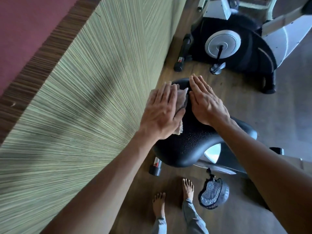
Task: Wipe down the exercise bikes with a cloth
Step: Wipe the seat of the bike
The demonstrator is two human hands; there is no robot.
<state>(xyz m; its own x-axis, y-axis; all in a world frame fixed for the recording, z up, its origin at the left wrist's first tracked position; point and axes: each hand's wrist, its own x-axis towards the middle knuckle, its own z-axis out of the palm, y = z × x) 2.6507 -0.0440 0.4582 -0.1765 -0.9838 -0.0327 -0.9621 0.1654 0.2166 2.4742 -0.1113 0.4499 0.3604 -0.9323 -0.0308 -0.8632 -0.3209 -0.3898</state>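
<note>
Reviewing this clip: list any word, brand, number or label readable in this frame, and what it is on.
None can be read.
Red and white sticker on the near bike's floor bar: too small to read.
Similar red mark on the far bike's floor bar: too blurred to read.
Saddle, cloth under the left hand, right hand: no lettering visible.
Patterned pedal: only dots and rings, no text.
</note>
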